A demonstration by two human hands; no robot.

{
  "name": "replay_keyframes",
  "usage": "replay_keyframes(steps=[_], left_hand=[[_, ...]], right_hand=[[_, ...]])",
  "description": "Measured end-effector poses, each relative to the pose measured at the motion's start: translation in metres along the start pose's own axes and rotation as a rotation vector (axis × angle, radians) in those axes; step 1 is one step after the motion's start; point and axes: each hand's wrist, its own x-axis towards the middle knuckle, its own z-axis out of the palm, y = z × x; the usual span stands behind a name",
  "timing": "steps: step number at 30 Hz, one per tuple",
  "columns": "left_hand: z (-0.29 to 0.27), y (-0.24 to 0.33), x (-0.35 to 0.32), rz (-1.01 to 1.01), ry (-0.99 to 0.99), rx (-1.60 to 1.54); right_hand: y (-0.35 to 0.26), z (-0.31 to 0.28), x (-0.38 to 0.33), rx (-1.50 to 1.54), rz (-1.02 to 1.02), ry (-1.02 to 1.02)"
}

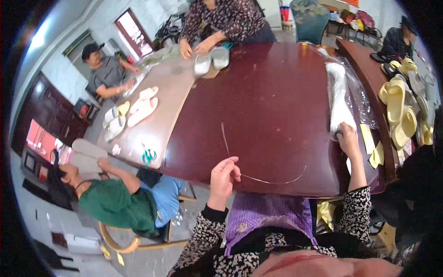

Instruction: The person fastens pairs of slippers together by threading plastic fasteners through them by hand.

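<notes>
My left hand (222, 177) is raised over the near edge of the dark red table (258, 106), thumb and fingers pinched together. A thin, pale thread (277, 183) is held in it, with one end curving out to the right and the other standing up above the fingers. At the table's right side my right hand (349, 142) is closed around the near end of a long white bundle (339, 92). Clear plastic wrap (362, 99) lies along that bundle. My right fingertips are partly hidden against it.
Yellow slips (368, 138) lie beside my right hand. Yellow and grey slippers (395, 104) are piled at far right. Pink slippers (144, 112) and teal scissors (148, 154) are on the left. A person in green (120, 203) sits left; another stands opposite by grey slippers (212, 61).
</notes>
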Motion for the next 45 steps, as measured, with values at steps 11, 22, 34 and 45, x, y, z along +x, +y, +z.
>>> replay_keyframes(steps=[11,22,34,45], left_hand=[[0.048,-0.003,0.008,-0.066,-0.149,-0.065],[0.088,-0.031,0.03,-0.182,-0.399,0.051],[0.103,-0.004,0.059,0.031,-0.412,0.384],[0.161,0.157,0.036,0.742,-0.895,0.005]], right_hand=[[-0.145,-0.037,0.028,0.882,-0.222,-0.378],[-0.206,0.005,0.026,1.606,0.165,-0.664],[-0.16,0.055,0.044,2.03,0.646,-0.398],[-0.162,0.065,0.047,1.885,0.571,-0.61]])
